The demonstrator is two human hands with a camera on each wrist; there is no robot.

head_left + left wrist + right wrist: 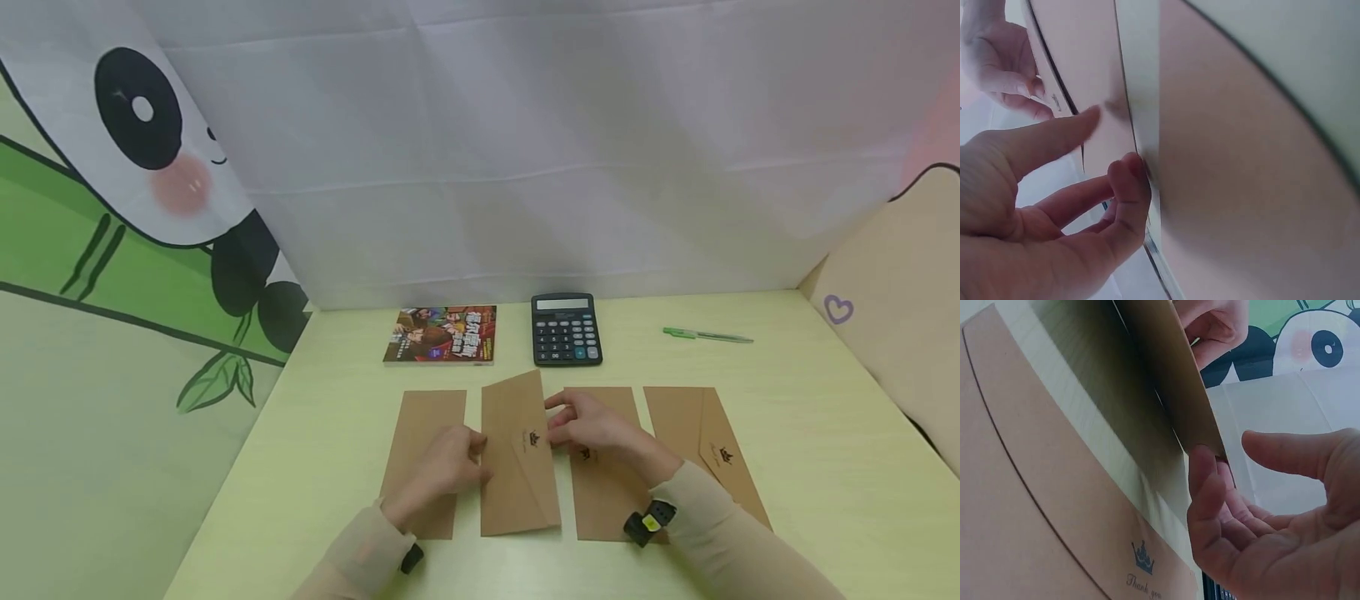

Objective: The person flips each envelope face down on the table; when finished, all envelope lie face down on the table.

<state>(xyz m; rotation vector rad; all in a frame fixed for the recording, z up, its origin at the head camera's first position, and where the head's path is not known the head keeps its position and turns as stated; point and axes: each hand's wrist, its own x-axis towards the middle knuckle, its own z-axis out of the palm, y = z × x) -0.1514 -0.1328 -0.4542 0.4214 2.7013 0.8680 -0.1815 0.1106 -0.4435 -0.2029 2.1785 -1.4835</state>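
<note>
Several brown paper envelopes lie in a row on the pale table. The second envelope from the left (510,467) has its right side tilted up off the table. My left hand (448,462) is at its left edge; in the left wrist view the bent fingers (1129,194) touch the edge while the thumb stands apart. My right hand (588,421) is at the raised right edge, and in the right wrist view its fingertips (1200,465) touch the envelope's underside, thumb free. The leftmost envelope (435,408) is partly under my left hand. Below my right hand lies the third envelope (611,500).
On the far right lies another envelope (682,417) with a crown print. Along the back are a comic-style book (442,335), a black calculator (566,329) and a green pen (707,336). A white cloth (525,167) hangs behind the table.
</note>
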